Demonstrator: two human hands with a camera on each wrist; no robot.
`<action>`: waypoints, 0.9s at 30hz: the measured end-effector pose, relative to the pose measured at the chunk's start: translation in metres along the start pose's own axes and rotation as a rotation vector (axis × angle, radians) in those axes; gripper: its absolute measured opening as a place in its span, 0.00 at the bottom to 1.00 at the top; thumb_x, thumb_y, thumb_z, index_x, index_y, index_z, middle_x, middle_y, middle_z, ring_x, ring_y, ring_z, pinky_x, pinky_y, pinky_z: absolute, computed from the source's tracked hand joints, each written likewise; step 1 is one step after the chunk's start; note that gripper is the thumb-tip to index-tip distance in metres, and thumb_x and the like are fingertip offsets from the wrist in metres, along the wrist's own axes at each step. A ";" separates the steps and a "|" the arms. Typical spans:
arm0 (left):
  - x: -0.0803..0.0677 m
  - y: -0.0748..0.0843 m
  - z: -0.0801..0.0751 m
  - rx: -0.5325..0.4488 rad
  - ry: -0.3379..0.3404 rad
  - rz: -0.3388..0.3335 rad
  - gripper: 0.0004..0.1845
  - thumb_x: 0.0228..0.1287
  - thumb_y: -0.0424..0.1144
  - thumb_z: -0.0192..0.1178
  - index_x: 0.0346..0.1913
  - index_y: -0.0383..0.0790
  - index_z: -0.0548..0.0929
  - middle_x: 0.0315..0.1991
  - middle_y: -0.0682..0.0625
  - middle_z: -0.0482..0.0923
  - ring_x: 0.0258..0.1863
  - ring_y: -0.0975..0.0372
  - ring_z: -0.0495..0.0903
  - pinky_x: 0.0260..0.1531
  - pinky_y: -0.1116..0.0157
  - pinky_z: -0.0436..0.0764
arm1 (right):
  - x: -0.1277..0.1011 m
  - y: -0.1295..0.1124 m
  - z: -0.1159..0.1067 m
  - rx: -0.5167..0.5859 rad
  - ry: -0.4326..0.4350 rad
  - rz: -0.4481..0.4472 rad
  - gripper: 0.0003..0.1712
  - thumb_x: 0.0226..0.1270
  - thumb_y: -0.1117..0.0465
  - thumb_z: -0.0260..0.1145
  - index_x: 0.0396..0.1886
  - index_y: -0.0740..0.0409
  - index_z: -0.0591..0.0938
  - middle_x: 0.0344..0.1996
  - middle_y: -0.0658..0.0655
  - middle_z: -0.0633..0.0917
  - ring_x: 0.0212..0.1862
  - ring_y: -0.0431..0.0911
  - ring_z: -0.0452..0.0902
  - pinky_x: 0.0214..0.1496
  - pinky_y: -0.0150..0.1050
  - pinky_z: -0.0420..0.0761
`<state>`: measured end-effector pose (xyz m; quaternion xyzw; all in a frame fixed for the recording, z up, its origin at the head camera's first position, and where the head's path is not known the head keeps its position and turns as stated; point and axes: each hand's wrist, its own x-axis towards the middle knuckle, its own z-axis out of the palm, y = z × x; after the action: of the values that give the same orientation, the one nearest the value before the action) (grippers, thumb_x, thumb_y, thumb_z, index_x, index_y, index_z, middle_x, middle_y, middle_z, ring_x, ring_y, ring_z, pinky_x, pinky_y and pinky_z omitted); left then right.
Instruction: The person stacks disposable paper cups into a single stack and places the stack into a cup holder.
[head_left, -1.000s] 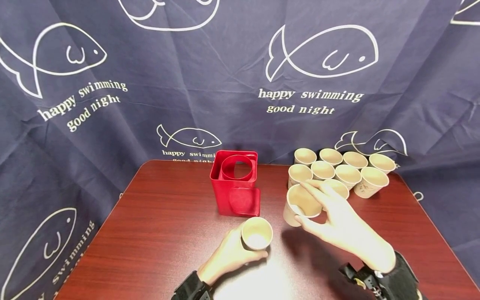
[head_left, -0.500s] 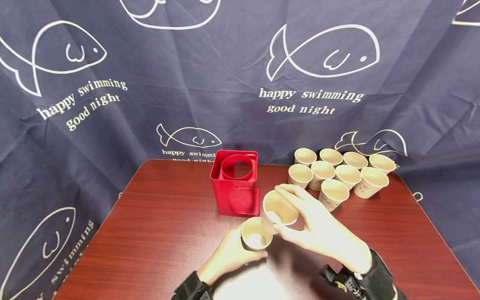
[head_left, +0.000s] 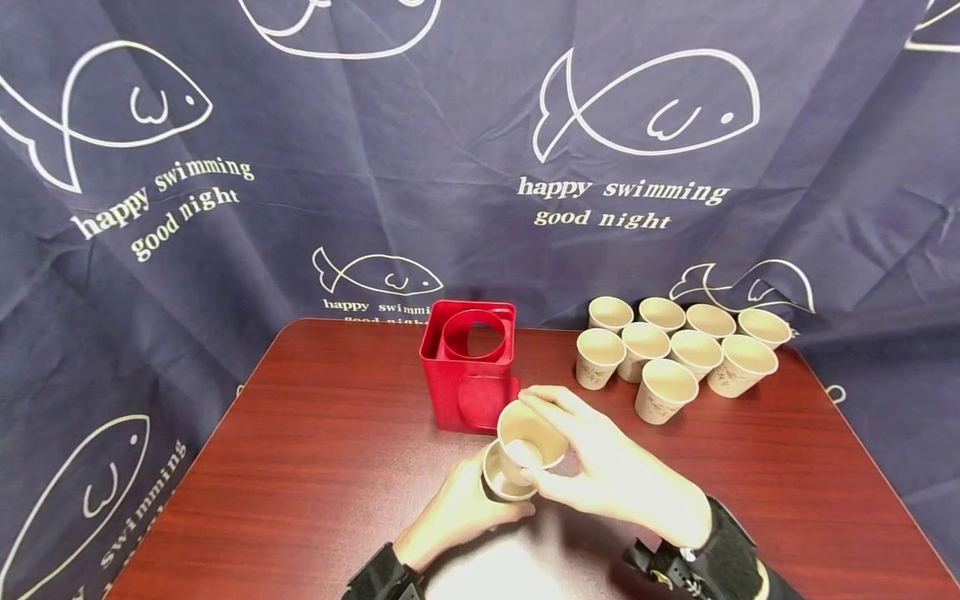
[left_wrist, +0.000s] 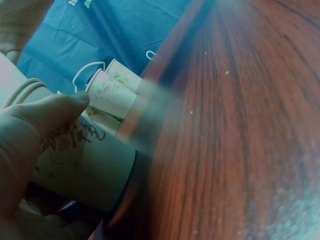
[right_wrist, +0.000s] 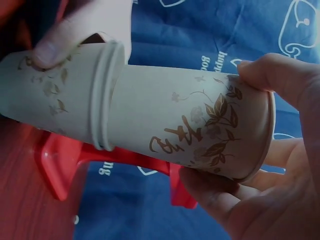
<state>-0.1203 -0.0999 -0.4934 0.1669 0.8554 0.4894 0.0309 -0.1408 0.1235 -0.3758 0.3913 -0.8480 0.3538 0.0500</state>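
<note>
My left hand [head_left: 480, 500] grips a beige paper cup [head_left: 495, 485] near the table's front middle, its thumb [left_wrist: 50, 115] lying on the printed wall [left_wrist: 85, 165]. My right hand [head_left: 558, 442] pinches a second paper cup [head_left: 528, 433] at its rim. This cup is tilted, and its base sits inside the mouth of the first cup. In the right wrist view the held cup [right_wrist: 190, 125] is partly nested in the other cup [right_wrist: 55, 95]. A red cup holder [head_left: 468, 367] with a round opening stands just behind both hands.
Several upright paper cups [head_left: 675, 350] are grouped at the back right of the dark red wooden table [head_left: 300, 450]. A navy cloth with white fish prints [head_left: 480, 167] hangs behind and around the table. The table's right edge is close to the cup group.
My right hand carried its cup leftward and down from the cup group to the left hand's cup and set its base into it. The left hand stayed in place.
</note>
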 end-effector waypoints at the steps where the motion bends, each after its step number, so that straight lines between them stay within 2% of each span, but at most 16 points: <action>1: 0.000 0.000 0.000 -0.004 -0.002 0.001 0.37 0.47 0.53 0.82 0.63 0.62 0.77 0.49 0.65 0.84 0.46 0.70 0.82 0.52 0.64 0.82 | 0.000 0.001 0.002 0.006 -0.004 -0.002 0.35 0.62 0.49 0.76 0.69 0.42 0.76 0.65 0.44 0.75 0.65 0.40 0.72 0.69 0.35 0.73; 10: 0.001 -0.004 0.001 0.028 0.017 0.032 0.32 0.49 0.53 0.80 0.58 0.59 0.78 0.45 0.64 0.84 0.43 0.71 0.81 0.47 0.65 0.82 | -0.004 0.010 0.019 0.039 -0.043 -0.004 0.34 0.62 0.45 0.76 0.67 0.44 0.77 0.64 0.43 0.75 0.63 0.37 0.75 0.67 0.36 0.76; 16: 0.000 -0.004 0.000 0.033 0.015 0.023 0.36 0.49 0.54 0.80 0.63 0.56 0.78 0.48 0.63 0.85 0.46 0.70 0.82 0.49 0.64 0.82 | -0.006 0.016 0.029 0.059 -0.098 0.048 0.35 0.62 0.45 0.76 0.67 0.45 0.77 0.62 0.41 0.75 0.60 0.39 0.78 0.65 0.38 0.78; 22: 0.000 -0.003 0.000 0.064 0.015 0.010 0.38 0.47 0.54 0.81 0.63 0.52 0.78 0.48 0.61 0.86 0.46 0.70 0.83 0.48 0.64 0.83 | -0.007 0.018 0.036 0.047 -0.111 0.060 0.32 0.64 0.42 0.73 0.65 0.45 0.78 0.63 0.42 0.75 0.60 0.39 0.78 0.66 0.40 0.79; 27: 0.001 -0.003 0.000 0.073 0.019 0.020 0.38 0.47 0.53 0.80 0.63 0.51 0.78 0.47 0.59 0.86 0.46 0.69 0.83 0.48 0.64 0.83 | -0.008 0.022 0.041 0.038 -0.127 0.060 0.36 0.60 0.45 0.77 0.66 0.48 0.78 0.63 0.45 0.76 0.61 0.40 0.78 0.67 0.42 0.78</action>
<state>-0.1216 -0.1010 -0.4954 0.1719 0.8713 0.4595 0.0119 -0.1427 0.1119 -0.4209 0.3884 -0.8540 0.3455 -0.0218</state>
